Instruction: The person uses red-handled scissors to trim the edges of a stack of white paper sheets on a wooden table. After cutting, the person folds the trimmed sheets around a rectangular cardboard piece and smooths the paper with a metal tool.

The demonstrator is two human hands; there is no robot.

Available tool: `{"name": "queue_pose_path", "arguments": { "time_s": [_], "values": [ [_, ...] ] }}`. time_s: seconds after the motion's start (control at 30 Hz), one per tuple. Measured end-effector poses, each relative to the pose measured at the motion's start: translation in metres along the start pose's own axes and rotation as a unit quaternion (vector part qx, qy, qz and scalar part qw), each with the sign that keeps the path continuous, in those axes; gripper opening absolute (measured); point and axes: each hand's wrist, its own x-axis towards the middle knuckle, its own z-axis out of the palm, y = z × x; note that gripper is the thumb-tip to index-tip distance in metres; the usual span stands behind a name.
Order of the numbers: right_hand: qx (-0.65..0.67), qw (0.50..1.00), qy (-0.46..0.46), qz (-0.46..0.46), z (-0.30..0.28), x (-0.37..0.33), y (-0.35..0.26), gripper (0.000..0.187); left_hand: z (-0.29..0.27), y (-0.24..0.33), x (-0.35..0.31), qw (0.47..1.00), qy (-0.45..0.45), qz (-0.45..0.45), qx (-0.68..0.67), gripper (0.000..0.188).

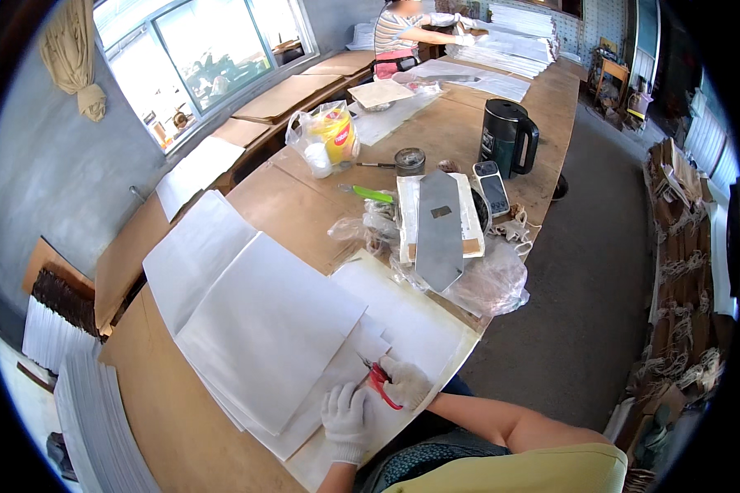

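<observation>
My right hand [406,384], in a white knitted glove, grips a pair of red-handled scissors [380,381] at the near edge of the table. The blades point away from me over the white sheets. My left hand [347,417], gloved too, lies with its fingers stretched out on the paper, just left of the scissors. Large white sheets [263,320] overlap in a loose stack ahead of both hands. Beneath them, to the right, a wider pale sheet [444,333] reaches the table edge.
A grey metal plate [440,230] rests on a small board beside crumpled plastic [493,279]. Further off are a green-handled knife [372,194], a phone-like device [491,189], a dark kettle [506,138] and a yellow bag [334,135]. Another person [399,37] handles paper stacks [510,41] at the far end.
</observation>
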Motion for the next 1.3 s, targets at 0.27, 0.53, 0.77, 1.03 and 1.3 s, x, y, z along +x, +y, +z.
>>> {"name": "queue_pose_path", "arguments": {
  "time_s": [0.27,0.53,0.77,1.03,1.3],
  "values": [
    [0.009,1.000,0.003,-0.015,0.002,-0.001,0.008,0.017,-0.004,0.007,0.000,1.000,0.000,-0.014,0.023,0.021],
    [-0.022,1.000,0.005,-0.003,-0.003,-0.002,-0.006,0.016,0.000,0.001,-0.002,1.000,-0.001,-0.010,0.022,0.020],
    [0.001,1.000,0.012,-0.019,0.000,-0.002,0.002,0.014,-0.004,0.004,0.000,1.000,0.005,-0.011,0.014,0.020],
    [0.013,1.000,-0.002,0.007,-0.005,-0.003,-0.008,0.014,-0.006,0.003,0.002,1.000,0.015,0.005,0.024,0.024],
    [0.004,1.000,0.006,-0.008,0.000,-0.003,0.001,0.015,-0.004,0.002,0.000,1.000,0.014,-0.010,0.004,0.024]
  ]
}}
